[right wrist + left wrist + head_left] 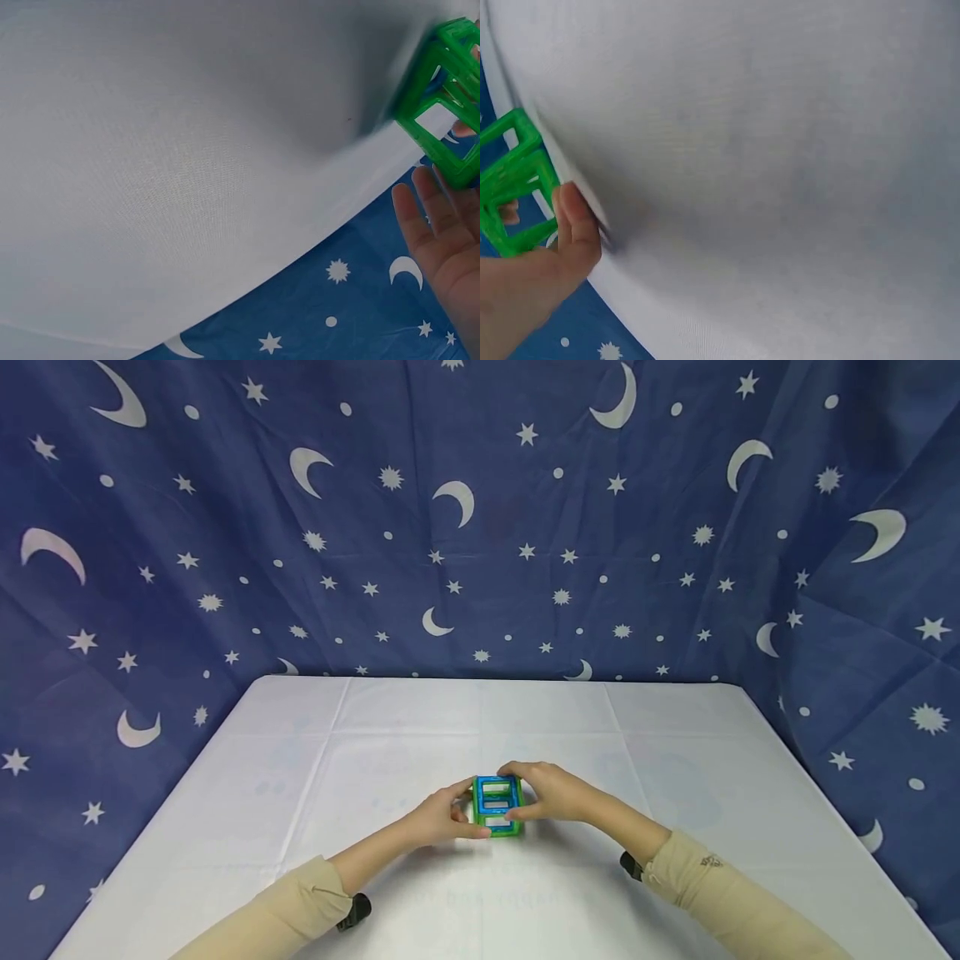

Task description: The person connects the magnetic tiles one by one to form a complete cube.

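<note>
A small box-shaped structure of open square magnetic tiles (497,811) stands on the table in the head view, blue on top and at the front, green at the sides and base. My left hand (435,817) grips its left side, thumb at the lower front and a finger at the upper left. From the right, my right hand (551,791) pinches the upper part between thumb and index finger. Green side frames (517,165) show beside the left fingers in the left wrist view. In the right wrist view, green frames (420,90) sit above the fingers, partly cut off.
A white cloth (420,718) with fold creases covers the table. Behind and around it hangs a dark blue curtain (495,602) with moons and stars. Dark wrist devices (356,910) show under both rolled sleeves.
</note>
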